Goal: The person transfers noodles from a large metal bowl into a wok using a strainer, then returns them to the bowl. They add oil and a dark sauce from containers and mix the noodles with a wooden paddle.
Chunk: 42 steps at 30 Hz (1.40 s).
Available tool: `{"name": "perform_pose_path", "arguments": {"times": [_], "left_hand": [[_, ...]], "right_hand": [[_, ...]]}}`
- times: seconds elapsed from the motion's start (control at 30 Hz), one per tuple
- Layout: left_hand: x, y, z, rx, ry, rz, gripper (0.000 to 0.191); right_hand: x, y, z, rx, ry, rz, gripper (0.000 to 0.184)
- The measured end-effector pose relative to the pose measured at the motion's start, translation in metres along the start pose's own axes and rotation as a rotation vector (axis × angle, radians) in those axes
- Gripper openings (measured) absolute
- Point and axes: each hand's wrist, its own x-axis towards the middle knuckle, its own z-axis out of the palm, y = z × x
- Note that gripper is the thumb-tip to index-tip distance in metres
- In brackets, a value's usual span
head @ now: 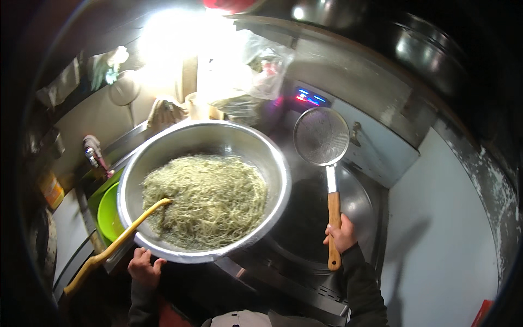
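Note:
My right hand (342, 234) is closed around the wooden handle of a round fine-mesh strainer (321, 137), raised over a wok (302, 220) on the stove. The strainer's mesh looks empty. At the near left edge of a large metal basin (204, 256), my left hand (146, 266) curls its fingers against the rim, thumb apart. A heap of wet, pale green strands (208, 200), like noodles or shredded vegetable, fills much of the basin. One end of a crooked yellow stick (110, 248) rests in the strands; its shaft crosses the rim beside my left hand.
A bright green bowl (108, 212) sits left of the basin, below a faucet (93, 153). Gloves (165, 109) and a clear plastic bag (267, 65) are behind. A lit control panel (310, 97) is past the wok. Metal pots (425, 45) stand at upper right.

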Motion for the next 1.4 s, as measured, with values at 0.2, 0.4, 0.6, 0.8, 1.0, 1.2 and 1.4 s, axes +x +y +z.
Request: {"name": "perform_pose_path", "arguments": {"times": [0.2, 0.4, 0.6, 0.8, 1.0, 1.2, 1.4], "left_hand": [[-0.005, -0.004, 0.003, 0.137, 0.231, 0.324, 0.055], [0.001, 0.014, -0.011, 0.066, 0.011, 0.018, 0.040], [0.000, 0.017, -0.010, 0.074, -0.006, -0.020, 0.042], [-0.001, 0.017, -0.010, 0.077, -0.013, -0.031, 0.047], [-0.001, 0.017, -0.010, 0.088, -0.005, -0.037, 0.048], [-0.002, 0.017, -0.010, 0.079, -0.007, -0.035, 0.049], [0.000, 0.018, -0.012, 0.079, -0.025, -0.037, 0.050]], "right_hand": [[-0.029, -0.021, 0.053, -0.524, 0.012, -0.313, 0.048], [-0.046, 0.001, 0.096, -0.720, -0.061, -0.510, 0.059], [-0.048, 0.020, 0.114, -0.791, -0.156, -0.582, 0.060], [-0.047, 0.016, 0.109, -0.812, -0.182, -0.558, 0.060], [-0.046, 0.016, 0.110, -0.817, -0.188, -0.557, 0.061], [-0.046, 0.017, 0.109, -0.815, -0.183, -0.564, 0.060], [-0.048, 0.013, 0.110, -0.785, -0.175, -0.553, 0.059]]}}
